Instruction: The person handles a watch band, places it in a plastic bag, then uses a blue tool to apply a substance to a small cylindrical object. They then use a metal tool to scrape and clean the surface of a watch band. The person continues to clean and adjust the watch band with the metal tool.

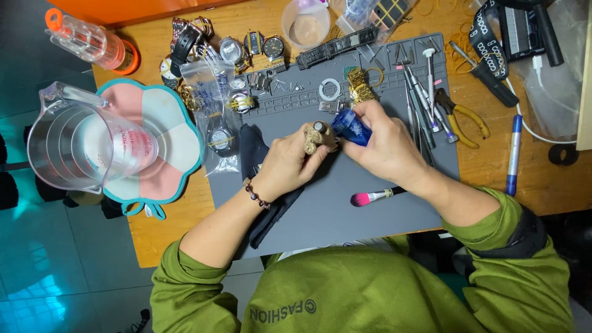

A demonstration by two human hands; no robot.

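While the left hand (290, 161) pinches a gold-coloured watch (316, 137) by its case, band bunched under the curled fingers, the right hand (382, 143) closes around a small blue tool (351, 127) and presses its end toward the watch. Both sit just above the grey work mat (370, 209), near its middle. The watch looks light but fiddly: hard metal, smooth and likely slippery, its face easy to scratch, so the case edges seem the safest grip. A pink-tipped brush (373, 197) lies near the right wrist.
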